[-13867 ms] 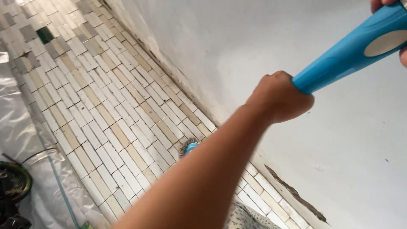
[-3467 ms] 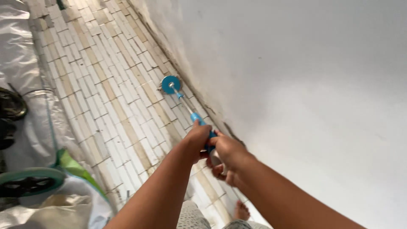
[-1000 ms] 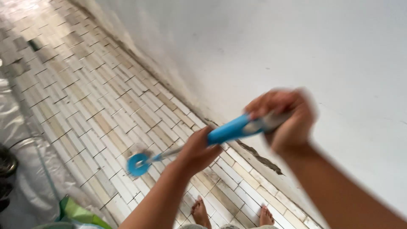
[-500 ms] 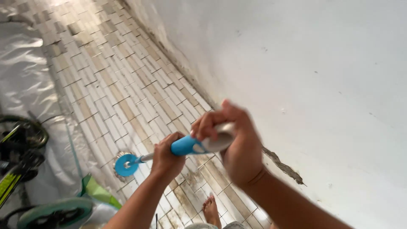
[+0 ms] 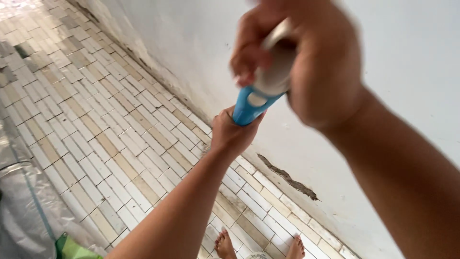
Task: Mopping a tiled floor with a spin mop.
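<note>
Both my left hand [image 5: 233, 134] and right hand [image 5: 306, 62] clench the blue-and-grey plastic scrubber handle [image 5: 256, 98]; wet tiled floor [image 5: 96, 124] may slip my bare feet [image 5: 225, 244]

Two hands [image 5: 306, 62], one blue scrubber handle [image 5: 251, 103], two bare feet [image 5: 225, 244], seemingly.

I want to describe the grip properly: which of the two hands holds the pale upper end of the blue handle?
The right hand, raised close to the camera, wraps the pale grey end of the blue handle. The left hand grips lower down, on the blue part.
</note>
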